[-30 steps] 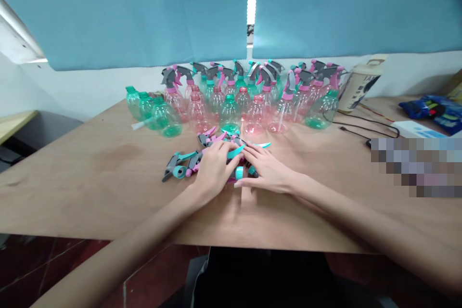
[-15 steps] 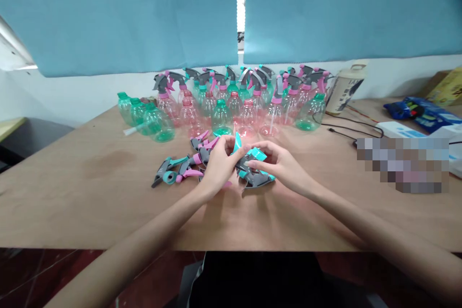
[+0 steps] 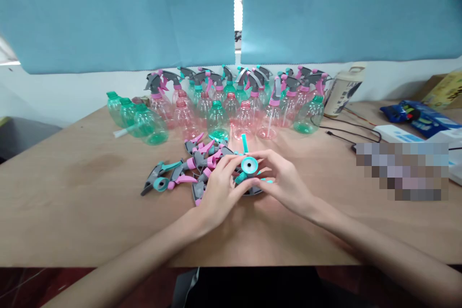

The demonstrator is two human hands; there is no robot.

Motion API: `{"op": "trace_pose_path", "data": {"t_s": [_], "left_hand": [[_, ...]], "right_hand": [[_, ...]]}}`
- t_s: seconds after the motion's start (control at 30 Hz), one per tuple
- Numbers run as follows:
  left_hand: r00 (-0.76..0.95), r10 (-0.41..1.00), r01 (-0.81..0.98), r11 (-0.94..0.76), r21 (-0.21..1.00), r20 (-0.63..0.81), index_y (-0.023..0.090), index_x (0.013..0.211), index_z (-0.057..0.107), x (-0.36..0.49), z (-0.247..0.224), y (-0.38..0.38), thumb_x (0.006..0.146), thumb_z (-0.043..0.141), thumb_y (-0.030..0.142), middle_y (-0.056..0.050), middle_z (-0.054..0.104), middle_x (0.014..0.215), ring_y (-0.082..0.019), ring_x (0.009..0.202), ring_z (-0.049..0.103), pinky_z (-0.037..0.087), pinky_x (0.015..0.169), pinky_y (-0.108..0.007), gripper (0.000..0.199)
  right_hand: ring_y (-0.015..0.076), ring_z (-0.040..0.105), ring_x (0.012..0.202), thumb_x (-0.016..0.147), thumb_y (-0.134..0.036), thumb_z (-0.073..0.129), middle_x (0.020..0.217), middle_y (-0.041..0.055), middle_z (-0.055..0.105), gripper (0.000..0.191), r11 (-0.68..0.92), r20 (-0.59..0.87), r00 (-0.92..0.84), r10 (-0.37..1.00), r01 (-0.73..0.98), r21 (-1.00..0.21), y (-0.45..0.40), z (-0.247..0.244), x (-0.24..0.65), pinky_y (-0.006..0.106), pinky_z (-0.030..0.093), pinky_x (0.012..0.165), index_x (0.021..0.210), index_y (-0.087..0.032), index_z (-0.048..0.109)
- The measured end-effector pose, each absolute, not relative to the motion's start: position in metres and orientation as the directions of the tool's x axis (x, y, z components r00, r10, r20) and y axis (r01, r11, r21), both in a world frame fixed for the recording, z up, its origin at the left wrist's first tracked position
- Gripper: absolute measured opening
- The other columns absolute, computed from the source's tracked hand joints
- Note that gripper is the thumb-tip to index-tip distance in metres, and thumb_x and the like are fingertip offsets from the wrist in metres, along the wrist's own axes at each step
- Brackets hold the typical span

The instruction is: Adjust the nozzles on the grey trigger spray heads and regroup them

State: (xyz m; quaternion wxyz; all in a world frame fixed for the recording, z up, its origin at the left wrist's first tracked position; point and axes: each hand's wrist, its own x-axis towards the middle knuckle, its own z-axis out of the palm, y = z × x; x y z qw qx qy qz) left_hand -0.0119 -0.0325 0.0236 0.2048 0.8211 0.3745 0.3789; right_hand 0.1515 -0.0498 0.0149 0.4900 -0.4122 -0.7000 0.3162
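Observation:
Between my left hand (image 3: 221,190) and my right hand (image 3: 287,180) is a teal-collared spray head (image 3: 249,165), its round collar opening facing me. Fingers of both hands are closed on it, from either side. Left of my left hand lies a pile of loose grey spray heads with pink parts (image 3: 200,160). A grey and teal spray head (image 3: 156,180) rests at the pile's left end. More grey and teal pieces lie beneath my hands, mostly hidden. Behind the pile stand open bottles, among them a green one (image 3: 217,120) and a pink one (image 3: 245,122).
Rows of pink and green bottles, many with spray heads on, line the table's back by the wall. Some green bottles (image 3: 151,127) stand at the left. At the right are a beige container (image 3: 342,90), black cables (image 3: 350,131) and a blue packet (image 3: 422,118).
The spray head in my hands has been turned, so its teal collar now faces me. Both hands have come closer together around it. The view has shifted slightly.

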Motion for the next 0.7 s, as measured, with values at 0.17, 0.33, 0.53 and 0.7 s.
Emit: {"op": "trace_pose_path", "data": {"t_s": [0.17,0.33,0.53,0.7], "left_hand": [[0.382,0.731,0.491,-0.679,0.545,0.566,0.020,0.107,0.060,-0.024,0.017,-0.023,0.083,0.065,0.020,-0.005,0.059,0.103,-0.021,0.097,0.056,0.047,0.083,-0.034,0.025],[0.457,0.569,0.505,-0.799,0.328,0.684,0.018,0.117,0.056,-0.029,0.013,-0.020,0.088,0.058,0.017,-0.007,0.058,0.103,-0.021,0.096,0.050,0.047,0.082,-0.036,0.029],[0.517,0.491,0.466,-0.849,0.250,0.701,0.017,0.114,0.057,-0.025,0.005,-0.022,0.086,0.058,0.011,-0.007,0.060,0.095,-0.020,0.089,0.049,0.048,0.075,-0.033,0.029],[0.491,0.489,0.430,-0.856,0.288,0.721,0.016,0.107,0.059,-0.023,0.005,-0.023,0.085,0.062,0.015,-0.005,0.063,0.090,-0.019,0.086,0.051,0.048,0.075,-0.034,0.022]], "right_hand": [[0.0185,0.062,0.101,0.079,-0.014,0.062,0.123,0.0056,0.053,0.053,0.280,0.243,-0.380,0.892,0.046,-0.959,-0.056,0.028,0.151,0.035,0.059,0.081,0.127,-0.028,0.044],[0.0173,0.064,0.095,0.085,-0.020,0.057,0.111,0.0045,0.062,0.034,0.319,0.256,-0.356,0.899,0.130,-0.939,-0.050,0.036,0.158,0.033,0.058,0.077,0.119,-0.025,0.054],[0.0136,0.063,0.080,0.081,-0.019,0.062,0.104,0.0042,0.061,0.025,0.353,0.282,-0.285,0.916,0.242,-0.904,-0.046,0.029,0.162,0.025,0.055,0.061,0.105,-0.020,0.057],[0.0134,0.062,0.082,0.078,-0.015,0.063,0.101,0.0037,0.060,0.024,0.316,0.228,-0.323,0.918,0.251,-0.915,-0.045,0.030,0.161,0.025,0.054,0.064,0.101,-0.019,0.056]]}}
